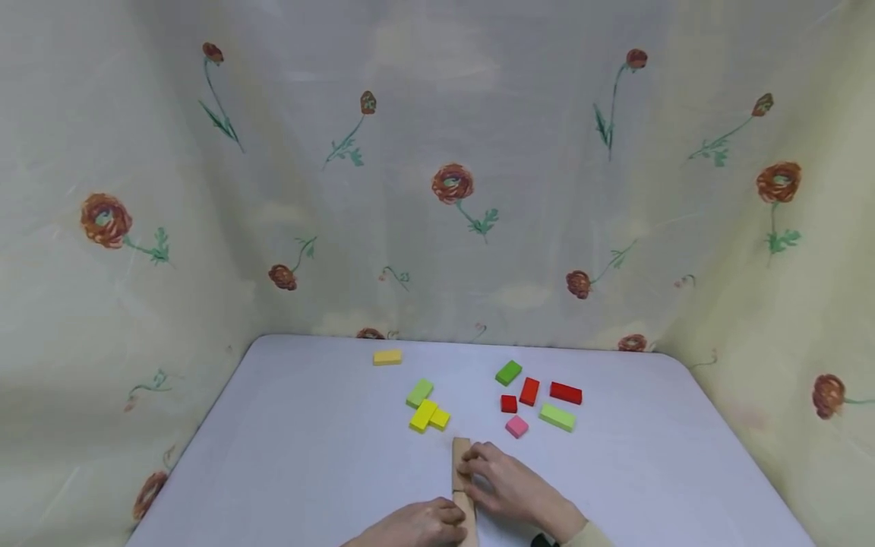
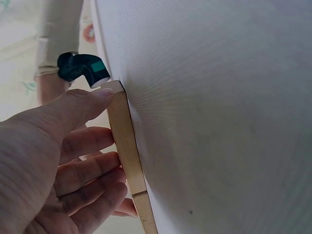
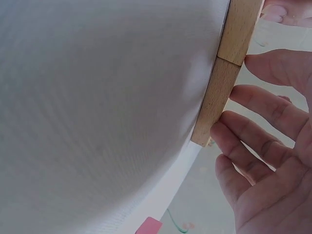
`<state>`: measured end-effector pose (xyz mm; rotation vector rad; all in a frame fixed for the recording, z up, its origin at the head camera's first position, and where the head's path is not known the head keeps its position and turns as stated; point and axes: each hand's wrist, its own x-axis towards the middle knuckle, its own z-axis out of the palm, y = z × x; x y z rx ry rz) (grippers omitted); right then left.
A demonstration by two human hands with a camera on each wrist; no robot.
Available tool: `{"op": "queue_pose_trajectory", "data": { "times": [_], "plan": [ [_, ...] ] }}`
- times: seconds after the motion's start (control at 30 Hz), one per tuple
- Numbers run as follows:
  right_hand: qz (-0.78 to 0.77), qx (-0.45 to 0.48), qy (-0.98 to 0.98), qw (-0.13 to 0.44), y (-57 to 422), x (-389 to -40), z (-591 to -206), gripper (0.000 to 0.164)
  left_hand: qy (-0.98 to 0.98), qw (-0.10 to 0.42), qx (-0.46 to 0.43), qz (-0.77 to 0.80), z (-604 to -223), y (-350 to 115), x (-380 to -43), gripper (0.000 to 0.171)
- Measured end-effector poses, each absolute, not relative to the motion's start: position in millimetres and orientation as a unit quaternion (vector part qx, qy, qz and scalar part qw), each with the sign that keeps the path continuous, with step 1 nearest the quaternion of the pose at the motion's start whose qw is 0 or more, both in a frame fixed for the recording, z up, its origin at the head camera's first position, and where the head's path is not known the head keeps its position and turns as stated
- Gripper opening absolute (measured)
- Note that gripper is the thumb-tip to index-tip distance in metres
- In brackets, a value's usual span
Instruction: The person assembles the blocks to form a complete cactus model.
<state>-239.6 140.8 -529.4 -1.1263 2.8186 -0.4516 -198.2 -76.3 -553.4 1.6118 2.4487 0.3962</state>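
Note:
Two plain wooden blocks lie end to end in a line on the white table, the far block (image 1: 461, 450) and the near block (image 1: 465, 502). My left hand (image 1: 418, 524) holds the near block. In the left wrist view its thumb rests at that block's near end, with the fingertips along the side of the near block (image 2: 126, 141). My right hand (image 1: 509, 482) grips the far block. The right wrist view has the right thumb close to the seam and the fingertips along the far block (image 3: 217, 95). Palms hide part of both blocks from above.
Beyond the hands lie yellow blocks (image 1: 423, 415), a light green block (image 1: 420, 392) and a pale yellow block (image 1: 387, 357). Farther right are a pink block (image 1: 517, 426), red blocks (image 1: 529, 391) and green blocks (image 1: 509, 372). A flowered curtain (image 1: 451, 251) surrounds the table.

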Motion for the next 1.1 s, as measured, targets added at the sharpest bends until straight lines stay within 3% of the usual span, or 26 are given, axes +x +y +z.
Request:
{"op": "queue_pose_trajectory", "data": {
  "times": [0.27,0.5,0.6,0.77,1.1],
  "plan": [
    [-0.161,-0.362,0.916,0.056,142.0,-243.3,-526.4,0.032,0.823,0.081,0.546,0.131,-535.6,-74.5,-192.3,0.033],
    [-0.190,-0.344,0.915,0.092,143.5,-244.3,-526.6,0.035,0.821,0.083,0.545,0.147,-573.0,-75.3,-202.6,0.036],
    [-0.206,-0.337,0.914,0.099,144.8,-243.6,-527.3,0.034,0.818,0.082,0.549,0.150,-565.1,-76.3,-197.2,0.037],
    [-0.223,-0.323,0.917,0.075,150.4,-246.3,-523.9,0.032,0.822,0.063,0.551,0.132,-539.1,-73.4,-186.4,0.035],
    [-0.271,-0.239,0.932,-0.006,172.0,-266.1,-517.4,0.051,0.812,0.021,0.567,0.136,-535.1,-68.8,-185.9,0.027]
  ]
}}
